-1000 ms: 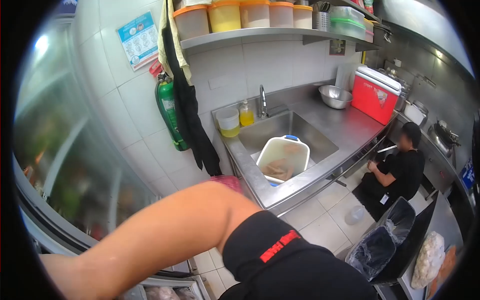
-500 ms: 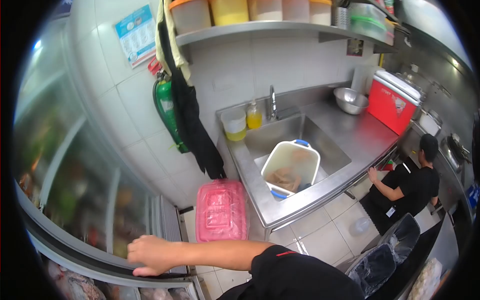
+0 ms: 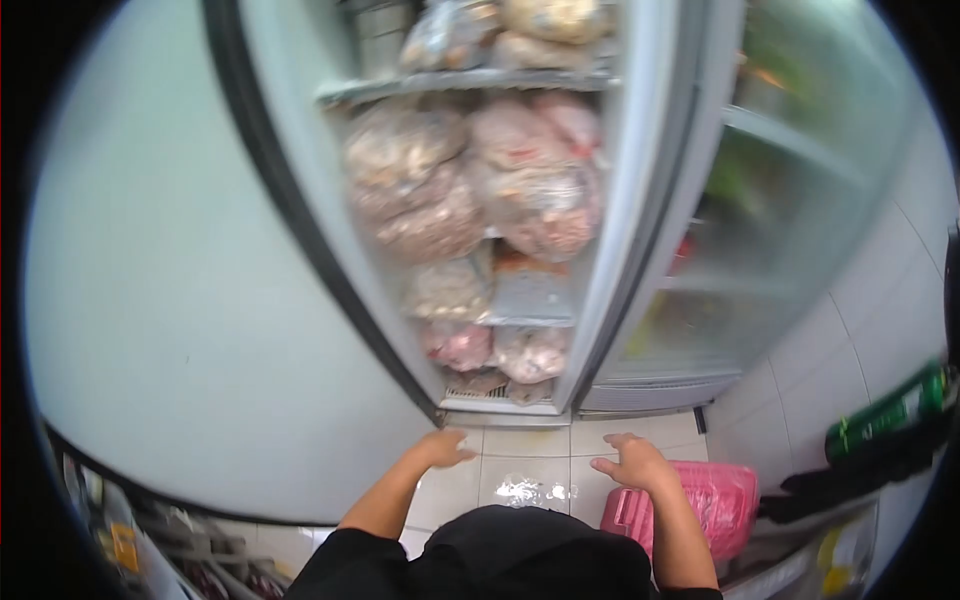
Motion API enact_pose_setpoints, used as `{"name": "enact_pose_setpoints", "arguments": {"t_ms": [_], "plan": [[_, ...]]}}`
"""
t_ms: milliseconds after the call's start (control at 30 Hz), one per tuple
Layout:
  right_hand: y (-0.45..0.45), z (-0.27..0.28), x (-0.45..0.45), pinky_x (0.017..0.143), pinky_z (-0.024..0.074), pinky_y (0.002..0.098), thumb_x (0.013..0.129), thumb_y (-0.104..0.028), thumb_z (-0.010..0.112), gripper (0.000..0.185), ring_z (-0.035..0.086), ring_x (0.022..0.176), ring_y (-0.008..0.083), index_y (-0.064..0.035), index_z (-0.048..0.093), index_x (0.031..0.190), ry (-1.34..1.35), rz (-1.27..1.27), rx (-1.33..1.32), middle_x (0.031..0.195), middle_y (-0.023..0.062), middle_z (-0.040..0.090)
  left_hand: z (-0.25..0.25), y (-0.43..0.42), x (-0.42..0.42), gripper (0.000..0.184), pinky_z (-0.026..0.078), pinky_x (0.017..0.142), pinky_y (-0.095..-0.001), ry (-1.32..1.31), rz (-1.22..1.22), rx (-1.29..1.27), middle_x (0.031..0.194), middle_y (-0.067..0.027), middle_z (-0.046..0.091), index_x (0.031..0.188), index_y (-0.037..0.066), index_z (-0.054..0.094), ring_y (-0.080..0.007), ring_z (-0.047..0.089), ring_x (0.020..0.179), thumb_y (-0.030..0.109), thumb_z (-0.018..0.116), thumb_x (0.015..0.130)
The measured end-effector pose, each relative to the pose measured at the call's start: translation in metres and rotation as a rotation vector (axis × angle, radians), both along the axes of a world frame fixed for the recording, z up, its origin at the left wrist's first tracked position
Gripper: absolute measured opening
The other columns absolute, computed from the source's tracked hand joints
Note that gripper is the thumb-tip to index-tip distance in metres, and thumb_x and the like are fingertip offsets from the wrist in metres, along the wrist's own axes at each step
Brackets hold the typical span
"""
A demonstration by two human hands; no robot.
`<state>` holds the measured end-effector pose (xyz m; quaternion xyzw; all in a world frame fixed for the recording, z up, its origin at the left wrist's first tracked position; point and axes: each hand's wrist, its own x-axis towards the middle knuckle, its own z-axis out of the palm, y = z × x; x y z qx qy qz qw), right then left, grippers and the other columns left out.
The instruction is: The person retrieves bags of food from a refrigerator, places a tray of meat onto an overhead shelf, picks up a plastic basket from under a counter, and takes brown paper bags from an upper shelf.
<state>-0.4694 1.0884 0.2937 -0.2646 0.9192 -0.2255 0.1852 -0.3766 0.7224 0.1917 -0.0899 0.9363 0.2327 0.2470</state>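
My left hand (image 3: 446, 450) is held out low in front of the freezer, fingers apart, holding nothing, beside the lower edge of the open door (image 3: 200, 300). To the right, my right hand (image 3: 632, 464) is also empty with its fingers spread, just above and left of a pink lidded container (image 3: 715, 505) on the floor. Ahead stands the open freezer, with bags of frozen food (image 3: 415, 180) on its upper and middle shelves. Smaller bags (image 3: 530, 352) lie near the bottom. A frosted shelf edge (image 3: 470, 84) crosses the upper part.
A glass-door fridge (image 3: 790, 200) stands right of the freezer. The green fire extinguisher (image 3: 885, 412) and dark hanging cloth are at the far right. Wet floor tiles (image 3: 525, 485) show between my arms. Blurred items fill the lower left corner.
The view has swung from the sink and the seated person to the freezer, whose door now stands wide open. My hand has come off the fridge edge, and both hands are in view.
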Motion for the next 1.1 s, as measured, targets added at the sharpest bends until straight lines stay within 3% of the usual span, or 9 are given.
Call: {"name": "enact_pose_setpoints", "arguments": {"t_ms": [67,133,300,400,700,800,900,1000,1100], "plan": [[-0.033,-0.022,-0.013,0.094,0.0467,0.0438,0.082,-0.043,0.068,0.062,0.059,0.108,0.0419,0.004,0.059,0.121,-0.017,0.167,0.033,0.113,0.0284,0.063,-0.033,-0.044,0.105,0.074,0.032,0.11,-0.0411,-0.177,0.119,0.067,0.134,-0.0232,0.053,0.126,-0.003,0.057,-0.0355,0.044,0.131,0.06,0.048,0.089],[-0.068,-0.036,-0.022,0.094,0.0466,0.0444,0.082,-0.044,0.067,0.062,0.059,0.107,0.0423,0.0035,0.059,0.121,-0.018,0.312,0.076,0.112,0.0289,0.062,-0.087,-0.061,0.204,0.073,0.038,0.106,-0.0391,-0.13,0.381,0.103,0.129,-0.0244,0.057,0.127,-0.002,0.057,-0.0367,0.051,0.125,0.059,0.056,0.086],[-0.165,-0.081,-0.012,0.095,0.046,0.0441,0.083,-0.046,0.064,0.061,0.058,0.111,0.0391,0.0008,0.059,0.121,-0.082,0.534,0.268,0.117,0.0256,0.062,-0.064,-0.05,0.312,0.053,0.051,0.066,-0.0317,0.107,1.35,0.468,0.098,-0.0157,0.067,0.12,-0.003,0.059,-0.0208,0.066,0.079,0.037,0.066,0.087],[-0.184,-0.121,0.01,0.096,0.0456,0.0428,0.083,-0.048,0.063,0.062,0.057,0.114,0.0384,0.0001,0.059,0.122,-0.157,0.575,0.329,0.12,0.0242,0.061,-0.081,-0.045,0.331,0.053,0.05,0.065,-0.0322,0.197,1.555,0.648,0.107,-0.0129,0.065,0.128,-0.001,0.053,-0.021,0.066,0.08,0.034,0.062,0.089],[-0.103,-0.207,0.05,0.099,0.0441,0.0422,0.091,-0.047,0.051,0.053,0.056,0.114,0.0379,-0.003,0.064,0.117,-0.225,0.617,0.767,0.119,0.0227,0.061,-0.172,-0.029,0.394,0.052,0.047,0.051,-0.0279,-0.006,1.569,0.746,0.099,-0.0127,0.066,0.126,-0.002,0.053,-0.0193,0.067,0.074,0.033,0.062,0.089],[-0.103,-0.195,0.064,0.096,0.0456,0.043,0.091,-0.05,0.05,0.054,0.057,0.113,0.0358,-0.0044,0.066,0.115,-0.283,0.934,1.002,0.119,0.0201,0.063,-0.215,-0.024,0.432,0.051,0.046,0.047,-0.0273,-0.09,1.539,0.69,0.094,-0.0125,0.067,0.123,-0.003,0.055,-0.0189,0.065,0.066,0.033,0.063,0.088],[-0.09,-0.209,0.077,0.093,0.0472,0.0448,0.093,-0.046,0.047,0.05,0.059,0.108,0.0372,-0.0042,0.066,0.113,-0.245,1.009,0.753,0.115,0.02,0.064,-0.223,-0.016,0.458,0.044,0.043,0.044,-0.0279,-0.134,1.649,0.716,0.083,-0.008,0.064,0.114,-0.001,0.059,-0.0167,0.062,0.059,0.034,0.062,0.088],[-0.119,-0.195,0.099,0.09,0.0493,0.0426,0.092,-0.047,0.051,0.052,0.063,0.102,0.0369,-0.0024,0.065,0.115,-0.195,0.933,0.75,0.109,0.0204,0.066,-0.226,-0.003,0.483,0.041,0.044,0.047,-0.0293,-0.197,1.738,0.737,0.082,-0.0046,0.061,0.113,0.003,0.059,-0.015,0.061,0.063,0.037,0.06,0.089],[-0.154,-0.186,0.117,0.09,0.0497,0.0408,0.089,-0.047,0.057,0.055,0.065,0.099,0.0361,-0.0012,0.063,0.118,-0.327,0.477,0.61,0.106,0.0214,0.068,-0.236,0.009,0.504,0.04,0.047,0.053,-0.0321,-0.213,1.799,0.781,0.085,-0.0044,0.06,0.117,0.007,0.058,-0.0163,0.062,0.068,0.037,0.059,0.091]]}}
